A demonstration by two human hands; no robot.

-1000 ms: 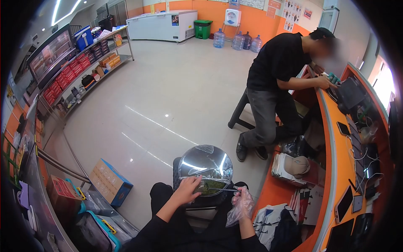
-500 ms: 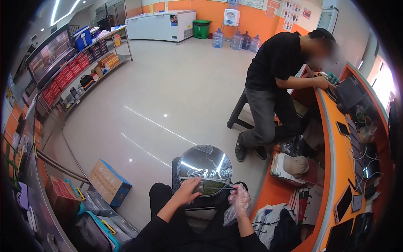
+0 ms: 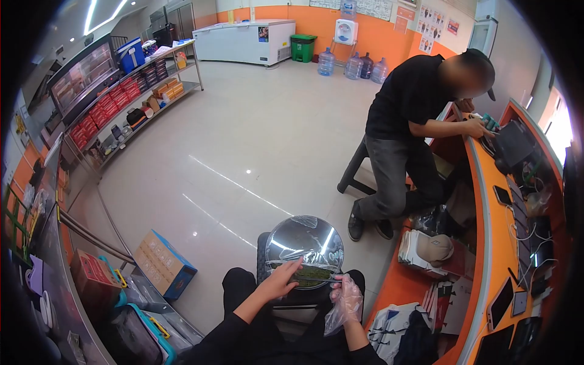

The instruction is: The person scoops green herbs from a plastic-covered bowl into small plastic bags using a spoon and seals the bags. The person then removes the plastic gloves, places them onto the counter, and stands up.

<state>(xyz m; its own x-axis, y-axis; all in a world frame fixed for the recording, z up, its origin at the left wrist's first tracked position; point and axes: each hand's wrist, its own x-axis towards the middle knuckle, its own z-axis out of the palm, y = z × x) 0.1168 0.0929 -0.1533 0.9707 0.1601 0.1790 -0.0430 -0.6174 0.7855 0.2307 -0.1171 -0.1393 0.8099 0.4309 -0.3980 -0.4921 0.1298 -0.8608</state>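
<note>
Bending to close work, you lean over a round container (image 3: 341,241) at six o'clock in the head camera's view, set on a dark stool (image 3: 261,248) between your black-clad knees. Clear film (image 3: 304,254) stretches across its top, wrinkled and bright with reflected ceiling light, and a green layer (image 3: 314,272) shows along the near side. Your bare left hand (image 3: 278,282) lies at the container's seven o'clock, its grip wide, thumb and fingers apart at the film's near edge; whether it also pinches the film, you cannot tell. Your right hand (image 3: 347,298), loosely gloved in clear plastic, sits at the container's four to five o'clock, its grip closed around a slim utensil (image 3: 322,280) that points left across the green. At two o'clock, a co-worker (image 3: 404,91) in a black shirt and dark cap leans over an orange surface (image 3: 486,216), where phones and cables lie toward three o'clock. A beige cap (image 3: 436,248) rests near four o'clock, below that surface. A cardboard box (image 3: 159,258) stands tilted at eight o'clock; a white chest freezer (image 3: 234,45) lines the far wall at eleven, and water bottles (image 3: 354,67) stand at one.
</note>
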